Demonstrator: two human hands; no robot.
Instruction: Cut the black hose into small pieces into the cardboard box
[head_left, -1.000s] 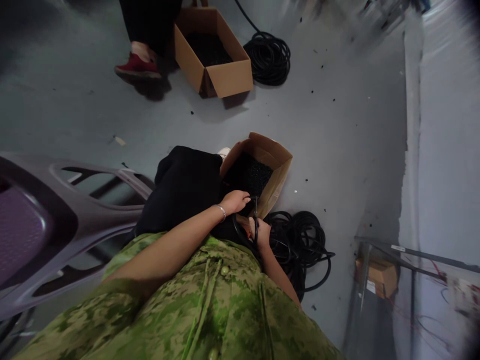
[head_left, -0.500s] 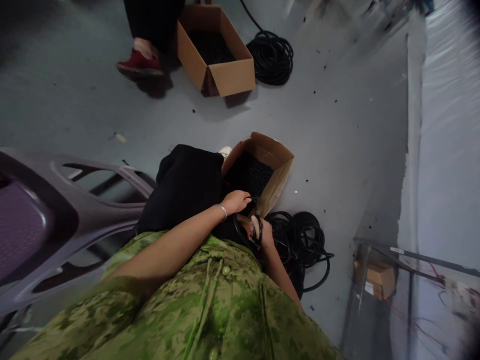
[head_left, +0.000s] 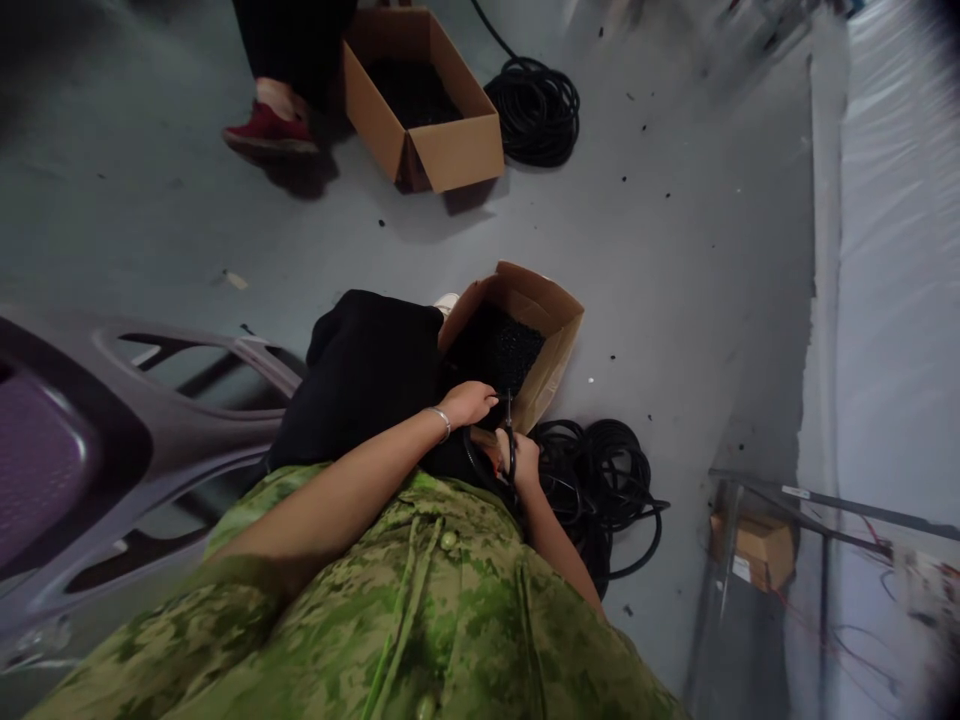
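My left hand, with a bracelet at the wrist, is closed on a black hose above the near cardboard box. Just right of and below it, my right hand is wrapped round the dark handles of scissors, whose blades point up to the hose end. The open cardboard box stands on the floor in front of my legs and holds many small black pieces. A tangled coil of black hose lies right of my right hand.
At the top, a person's red shoe is beside another open box and a second hose coil. A purple-grey plastic chair is on the left. A metal frame and small carton stand at lower right.
My right hand has closed its grip, and the scissors' handles have come together. My left hand is nearly where it was. The whole view has shifted slightly.
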